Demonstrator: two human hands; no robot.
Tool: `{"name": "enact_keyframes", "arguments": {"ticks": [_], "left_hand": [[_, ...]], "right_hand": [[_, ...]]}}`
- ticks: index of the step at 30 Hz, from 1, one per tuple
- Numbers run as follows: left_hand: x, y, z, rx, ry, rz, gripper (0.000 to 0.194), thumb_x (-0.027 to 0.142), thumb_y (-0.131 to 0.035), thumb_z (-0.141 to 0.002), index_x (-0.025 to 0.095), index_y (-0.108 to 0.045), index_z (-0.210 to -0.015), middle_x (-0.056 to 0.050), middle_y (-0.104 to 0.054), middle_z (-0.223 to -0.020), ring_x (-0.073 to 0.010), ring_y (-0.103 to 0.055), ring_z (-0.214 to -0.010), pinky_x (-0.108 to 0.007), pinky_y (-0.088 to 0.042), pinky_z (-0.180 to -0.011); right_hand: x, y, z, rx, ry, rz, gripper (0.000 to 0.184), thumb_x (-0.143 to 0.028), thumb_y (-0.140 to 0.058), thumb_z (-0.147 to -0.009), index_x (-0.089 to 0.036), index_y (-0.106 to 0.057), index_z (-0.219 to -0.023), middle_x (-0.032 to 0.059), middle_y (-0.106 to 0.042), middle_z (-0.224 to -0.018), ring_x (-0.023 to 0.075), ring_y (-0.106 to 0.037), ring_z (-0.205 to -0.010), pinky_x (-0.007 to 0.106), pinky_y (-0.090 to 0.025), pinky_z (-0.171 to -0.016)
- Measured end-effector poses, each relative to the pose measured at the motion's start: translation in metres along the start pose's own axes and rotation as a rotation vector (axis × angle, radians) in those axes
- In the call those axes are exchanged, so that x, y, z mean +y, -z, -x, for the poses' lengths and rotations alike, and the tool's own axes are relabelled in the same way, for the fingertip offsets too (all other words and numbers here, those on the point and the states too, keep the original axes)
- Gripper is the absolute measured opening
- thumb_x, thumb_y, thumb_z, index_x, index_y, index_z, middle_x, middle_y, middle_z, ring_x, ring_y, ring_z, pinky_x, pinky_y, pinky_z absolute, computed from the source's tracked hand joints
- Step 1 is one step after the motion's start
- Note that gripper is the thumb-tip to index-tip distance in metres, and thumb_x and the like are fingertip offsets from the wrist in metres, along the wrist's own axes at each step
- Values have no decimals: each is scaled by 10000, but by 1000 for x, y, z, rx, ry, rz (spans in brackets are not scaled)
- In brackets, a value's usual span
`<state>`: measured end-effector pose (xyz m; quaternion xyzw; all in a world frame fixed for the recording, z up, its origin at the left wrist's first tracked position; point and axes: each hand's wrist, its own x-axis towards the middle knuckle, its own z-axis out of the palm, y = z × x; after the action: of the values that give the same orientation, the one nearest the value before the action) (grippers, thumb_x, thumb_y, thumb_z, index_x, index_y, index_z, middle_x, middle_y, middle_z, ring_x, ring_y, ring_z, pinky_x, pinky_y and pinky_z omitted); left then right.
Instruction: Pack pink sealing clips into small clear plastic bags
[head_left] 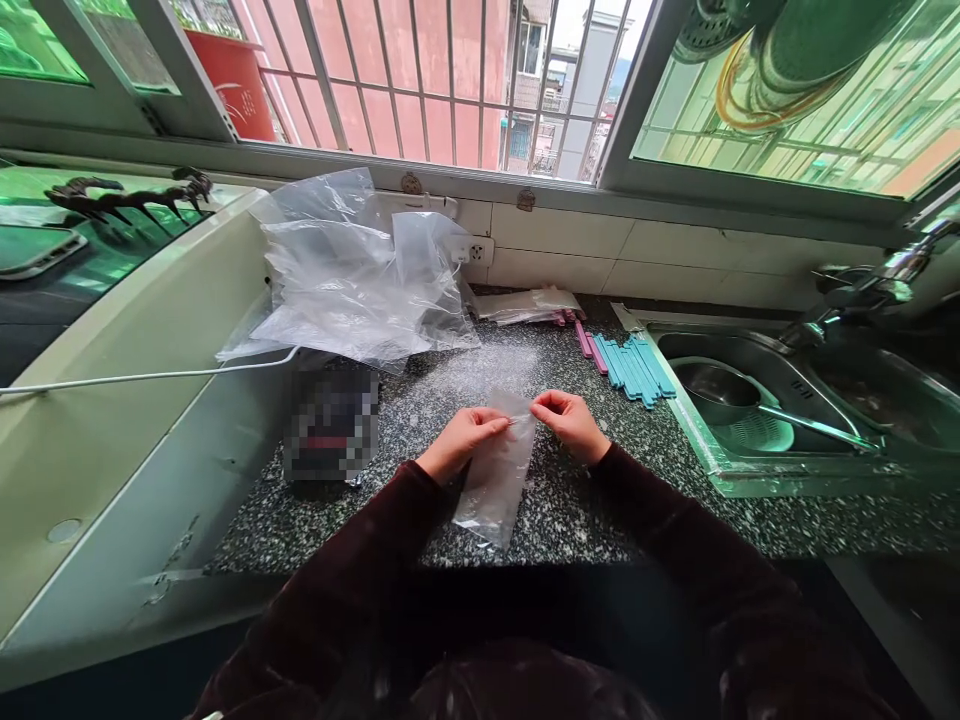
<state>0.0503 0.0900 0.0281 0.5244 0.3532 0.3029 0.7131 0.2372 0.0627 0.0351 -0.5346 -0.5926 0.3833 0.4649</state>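
Observation:
A small clear plastic bag hangs at a slant over the speckled counter, its upper end between my two hands. My left hand pinches the bag near its upper left side. On the opposite side, my right hand is closed in a pinch at the bag's upper right corner. Beyond my right hand lies a row of flat light-blue strips, with a few pink strips at its left end. A large heap of clear plastic bags spreads over the back left of the counter.
A stack of flat packed bags lies against the tiled wall. At right is a sink holding a pan and a basket. A blurred-out dark object sits left, near a white cable and a pale appliance side.

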Motion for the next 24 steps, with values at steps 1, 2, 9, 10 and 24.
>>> {"name": "enact_keyframes", "arguments": {"ticks": [1, 2, 9, 10, 24], "left_hand": [[0, 0, 0, 25, 0, 4, 413, 489, -738, -559, 104, -646, -676, -54, -661, -610, -109, -553, -511, -226, -419, -528], [1, 0, 0, 50, -1, 14, 404, 487, -737, -559, 107, -642, -657, -51, -659, -602, -108, -550, -503, -228, -420, -525], [7, 1, 0, 66, -45, 23, 397, 489, -718, -565, 109, -627, -639, -57, -673, -639, -113, -562, -495, -252, -442, -558], [7, 1, -1, 63, -49, 21, 402, 495, -716, -563, 110, -625, -635, -57, -673, -635, -113, -562, -489, -252, -442, -553], [4, 7, -8, 71, -46, 5, 398, 487, -711, -582, 108, -611, -654, -68, -681, -634, -120, -570, -493, -244, -436, -531]], "right_hand": [[1, 3, -4, -15, 14, 26, 278, -444, -631, -678, -170, -593, -662, -10, -583, -621, 110, -498, -589, 252, -416, -591], [2, 8, -9, -22, 28, 66, 273, -440, -618, -690, -168, -604, -680, -3, -599, -638, 114, -511, -595, 254, -424, -595], [9, 71, -74, 301, -211, 899, 204, -298, -518, -786, -170, -667, -843, 79, -687, -851, 191, -617, -799, 302, -457, -716], [10, 78, -82, 327, -254, 953, 202, -282, -515, -787, -170, -672, -848, 97, -687, -874, 213, -621, -831, 321, -454, -729], [21, 88, -126, 320, -545, 1282, 348, -318, -549, -796, -88, -652, -1035, 241, -640, -1038, 319, -602, -1029, 374, -456, -787]]}}
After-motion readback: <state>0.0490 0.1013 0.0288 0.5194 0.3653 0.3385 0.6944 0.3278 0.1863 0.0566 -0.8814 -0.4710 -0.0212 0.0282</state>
